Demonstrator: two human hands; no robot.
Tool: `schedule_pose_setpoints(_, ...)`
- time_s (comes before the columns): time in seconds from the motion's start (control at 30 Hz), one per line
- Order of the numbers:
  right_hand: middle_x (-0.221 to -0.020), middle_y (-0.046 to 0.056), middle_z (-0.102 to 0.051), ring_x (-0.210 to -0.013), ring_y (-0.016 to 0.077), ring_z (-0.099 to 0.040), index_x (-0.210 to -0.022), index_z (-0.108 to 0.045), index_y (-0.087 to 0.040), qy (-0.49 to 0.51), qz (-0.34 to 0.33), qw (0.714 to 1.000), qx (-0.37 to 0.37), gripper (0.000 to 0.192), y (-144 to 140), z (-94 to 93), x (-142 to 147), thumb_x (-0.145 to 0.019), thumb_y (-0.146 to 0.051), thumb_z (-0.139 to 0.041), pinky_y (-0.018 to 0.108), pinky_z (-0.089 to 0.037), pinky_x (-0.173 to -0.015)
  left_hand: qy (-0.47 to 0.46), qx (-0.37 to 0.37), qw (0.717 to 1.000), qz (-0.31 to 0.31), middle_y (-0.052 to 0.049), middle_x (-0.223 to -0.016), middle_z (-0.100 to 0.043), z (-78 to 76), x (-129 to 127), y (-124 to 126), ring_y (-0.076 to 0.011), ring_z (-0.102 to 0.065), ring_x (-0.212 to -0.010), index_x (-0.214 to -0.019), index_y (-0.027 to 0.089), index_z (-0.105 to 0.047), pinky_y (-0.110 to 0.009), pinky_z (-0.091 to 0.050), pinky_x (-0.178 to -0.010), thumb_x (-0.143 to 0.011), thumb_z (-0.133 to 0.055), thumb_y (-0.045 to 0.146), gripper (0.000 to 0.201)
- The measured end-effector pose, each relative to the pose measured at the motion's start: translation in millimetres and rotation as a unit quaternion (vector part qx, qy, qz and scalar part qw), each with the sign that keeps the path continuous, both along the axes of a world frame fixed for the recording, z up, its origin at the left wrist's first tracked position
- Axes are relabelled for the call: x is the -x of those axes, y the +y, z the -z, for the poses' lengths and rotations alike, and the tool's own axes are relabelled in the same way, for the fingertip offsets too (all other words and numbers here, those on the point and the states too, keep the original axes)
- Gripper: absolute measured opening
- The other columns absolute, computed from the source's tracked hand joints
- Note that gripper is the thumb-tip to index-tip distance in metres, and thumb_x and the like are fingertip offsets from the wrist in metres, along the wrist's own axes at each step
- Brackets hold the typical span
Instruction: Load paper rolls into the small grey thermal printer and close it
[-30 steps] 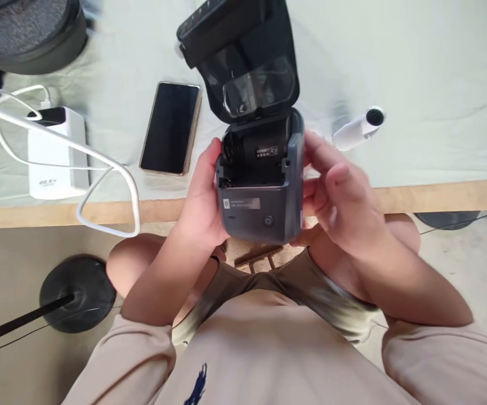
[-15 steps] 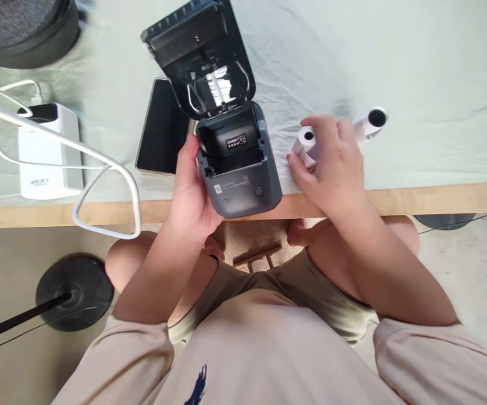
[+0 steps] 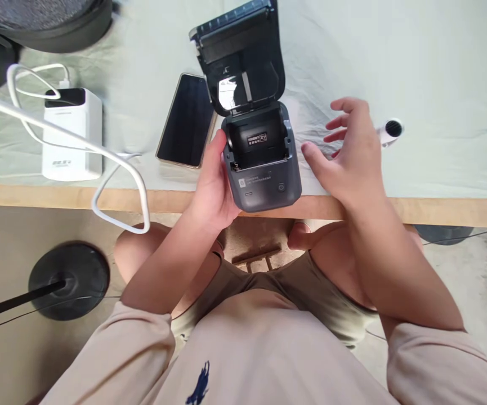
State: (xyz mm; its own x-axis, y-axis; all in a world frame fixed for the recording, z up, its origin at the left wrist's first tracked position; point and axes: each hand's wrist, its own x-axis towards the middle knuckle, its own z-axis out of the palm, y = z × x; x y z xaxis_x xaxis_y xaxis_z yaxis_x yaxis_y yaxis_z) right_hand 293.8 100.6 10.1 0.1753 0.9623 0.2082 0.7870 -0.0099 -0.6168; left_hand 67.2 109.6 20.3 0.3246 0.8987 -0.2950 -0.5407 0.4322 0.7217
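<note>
My left hand (image 3: 215, 191) grips a dark grey label printer (image 3: 264, 185) by its left side, above the table's front edge. The printer's lid (image 3: 243, 62) stands raised, and a small printed label shows inside the open compartment, where no roll can be seen. To the right of the printer, my right hand (image 3: 353, 149) hovers with fingers spread and nothing visible between them. Partly behind that hand lies a white cylindrical object (image 3: 392, 130) with a dark, ribbed round end. I cannot see the small white paper roll now.
A phone (image 3: 187, 121) lies left of the printer. Farther left, a white power bank (image 3: 72, 138) has a white cable (image 3: 135, 177) looping over the wooden table edge (image 3: 437, 206). A black round container (image 3: 57, 34) sits at the back left.
My right hand has let go of the small white paper roll and spread its fingers, moving slightly right. The printer, in my left hand, appears farther right as the view has shifted.
</note>
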Motion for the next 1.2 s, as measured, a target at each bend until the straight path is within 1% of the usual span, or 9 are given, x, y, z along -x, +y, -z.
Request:
schedule_pose_setpoints(0.13, -0.125, 0.013, -0.074, -0.119, 0.0397, -0.078, -0.147, -0.049, -0.028, -0.023, 0.001, 0.997, 0.074, 0.071, 26.0, -12.2, 11.1, -0.095, -0.061, -0.084, 0.065, -0.063, -0.109, -0.007, -0.006, 0.999, -0.041, -0.007, -0.146, -0.084, -2.6, 1.1, -2.5, -0.0393, -0.05, -0.173, -0.123, 0.026, -0.081, -0.055, -0.057, -0.132, -0.109, -0.055, 0.073, 0.055)
schedule_pose_setpoints(0.27, -0.133, 0.016, -0.069, -0.115, 0.0419, -0.078, -0.148, -0.054, -0.031, -0.065, -0.009, 0.991, 0.118, 0.07, 52.0, -22.4, 42.9, -0.095, -0.067, -0.082, 0.066, -0.065, -0.102, -0.006, -0.017, 0.997, -0.081, -0.005, -0.149, -0.082, 2.0, 5.2, -3.4, -0.0355, -0.054, -0.17, -0.121, 0.025, -0.081, -0.051, -0.061, -0.128, -0.112, -0.05, 0.068, 0.053)
schedule_pose_setpoints(0.37, -0.139, 0.016, -0.066, -0.102, 0.0385, -0.078, -0.144, -0.061, -0.033, -0.095, -0.019, 0.984, 0.146, 0.061, 61.5, -26.0, 58.4, -0.091, -0.049, -0.086, 0.065, -0.067, -0.094, -0.046, -0.015, 0.997, -0.058, -0.006, -0.138, -0.085, 3.0, 8.4, -2.9, -0.0351, -0.06, -0.166, -0.119, 0.026, -0.081, -0.054, -0.063, -0.126, -0.114, -0.047, 0.069, 0.055)
schedule_pose_setpoints(0.5, -0.126, 0.011, -0.07, -0.1, 0.0337, -0.074, -0.14, -0.062, -0.033, -0.127, 0.01, 0.983, 0.134, 0.06, 55.0, -27.0, 45.9, -0.085, -0.023, -0.084, 0.061, -0.065, -0.099, -0.097, -0.002, 0.995, -0.018, -0.006, -0.122, -0.088, -2.0, 10.6, 0.1, -0.0343, -0.064, -0.161, -0.111, 0.026, -0.083, -0.051, -0.062, -0.128, -0.114, -0.051, 0.064, 0.05)
schedule_pose_setpoints(0.6, -0.111, 0.004, -0.072, -0.088, 0.0239, -0.071, -0.14, -0.055, -0.034, -0.014, 0.048, 0.991, 0.125, 0.063, 32.1, -22.8, 27.8, -0.084, -0.021, -0.08, 0.049, -0.066, -0.089, -0.14, -0.01, 0.99, 0.017, -0.004, -0.116, -0.088, -2.4, 9.0, 3.4, -0.0337, -0.072, -0.151, -0.107, 0.024, -0.084, -0.046, -0.064, -0.124, -0.113, -0.057, 0.061, 0.045)
schedule_pose_setpoints(0.73, -0.124, 0.005, -0.073, -0.083, 0.0186, -0.066, -0.135, -0.042, -0.037, 0.175, 0.073, 0.982, 0.028, 0.049, -12.7, -7.7, 17.4, -0.092, -0.041, -0.066, 0.042, -0.063, -0.077, -0.186, -0.048, 0.981, 0.026, -0.001, -0.109, -0.089, 3.9, 2.7, 7.3, -0.0307, -0.081, -0.131, -0.103, 0.027, -0.086, -0.045, -0.07, -0.113, -0.11, -0.059, 0.058, 0.042)
schedule_pose_setpoints(0.83, -0.127, 0.004, -0.073, -0.089, 0.0204, -0.062, -0.132, -0.04, -0.042, 0.196, 0.053, 0.979, -0.008, 0.054, -31.5, 3.6, 14.3, -0.09, -0.065, -0.067, 0.047, -0.061, -0.085, -0.188, -0.07, 0.979, 0.037, -0.002, -0.115, -0.09, 6.3, -2.7, 9.9, -0.0356, -0.075, -0.145, -0.1, 0.029, -0.086, -0.05, -0.069, -0.115, -0.108, -0.06, 0.067, 0.047)
schedule_pose_setpoints(1.0, -0.121, -0.003, -0.074, -0.098, 0.0216, -0.052, -0.126, -0.045, -0.051, 0.234, 0.06, 0.97, 0.0, 0.086, -22.6, 13.9, 1.6, -0.063, -0.104, -0.07, 0.051, -0.058, -0.09, -0.185, -0.076, 0.978, 0.059, -0.003, -0.105, -0.087, 8.8, -10.6, 13.0, -0.0297, -0.077, -0.143, -0.1, 0.023, -0.083, -0.052, -0.066, -0.118, -0.121, -0.034, 0.041, 0.057)
schedule_pose_setpoints(1.2, -0.129, -0.004, -0.073, -0.106, 0.0233, -0.052, -0.126, -0.038, -0.051, 0.239, 0.091, 0.967, 0.002, 0.089, -15.4, 20.0, -5.1, -0.058, -0.104, -0.063, 0.054, -0.054, -0.095, -0.167, -0.07, 0.982, 0.057, -0.007, -0.112, -0.089, 16.5, -17.9, 13.3, -0.0389, -0.077, -0.143, -0.097, 0.027, -0.08, -0.055, -0.072, -0.108, -0.105, -0.06, 0.056, 0.036)
